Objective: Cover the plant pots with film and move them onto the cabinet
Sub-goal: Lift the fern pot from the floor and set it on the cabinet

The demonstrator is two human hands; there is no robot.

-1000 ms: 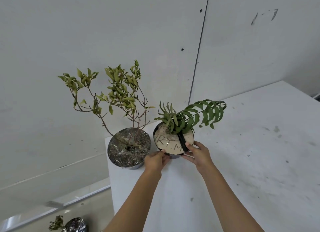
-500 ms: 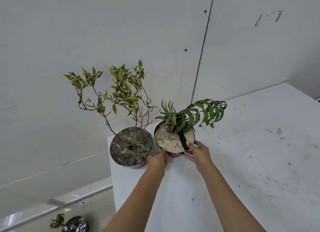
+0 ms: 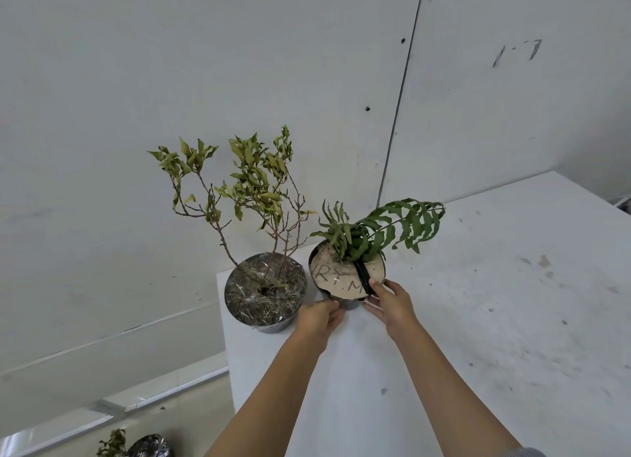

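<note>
A small black fern pot (image 3: pixel 345 279) stands on the white cabinet top (image 3: pixel 478 320) near its back left corner. Its soil is capped with a pale covering that bears handwriting and a black strap. My left hand (image 3: pixel 319 316) grips the pot's lower left side. My right hand (image 3: pixel 389 301) holds its right side with the thumb on the strap. Just to the left stands a bigger pot (image 3: pixel 264 294) with a thin, yellow-green shrub; shiny clear film covers its soil.
The cabinet's left edge drops off right beside the bigger pot. A grey wall (image 3: pixel 307 80) rises close behind both plants. Down on the floor at the lower left is another film-wrapped pot (image 3: pixel 146 447) with a small plant.
Both hands and the fern pot have stayed in place on the cabinet. Only the camera has shifted slightly.
</note>
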